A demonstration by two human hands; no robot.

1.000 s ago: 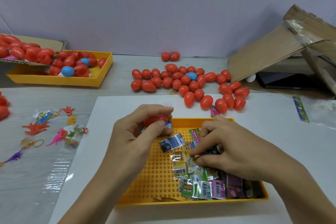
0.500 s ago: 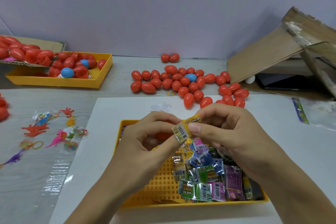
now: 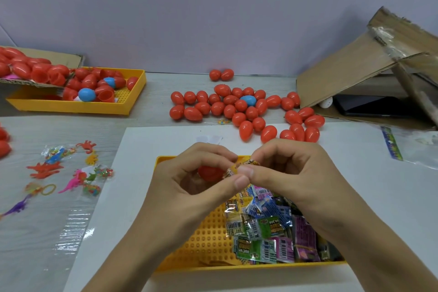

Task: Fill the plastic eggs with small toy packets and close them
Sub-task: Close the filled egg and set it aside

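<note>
My left hand cups a red plastic egg above the near yellow tray. My right hand pinches a small yellow toy packet, folded, right at the egg; the left thumb and forefinger touch the packet too. Whether the egg is whole or a half is hidden by my fingers. Several coloured toy packets lie heaped in the tray's right half. A cluster of closed red eggs with one blue egg lies beyond on the table.
A second yellow tray with open red egg halves and blue ones stands far left under a cardboard flap. Loose rubber toy animals lie at left. A tilted cardboard box over a dark device sits at right, a clear bag beside it.
My right hand lifted a yellow packet out of the tray up to the egg in my left hand, and both hands now pinch the packet closer together.
</note>
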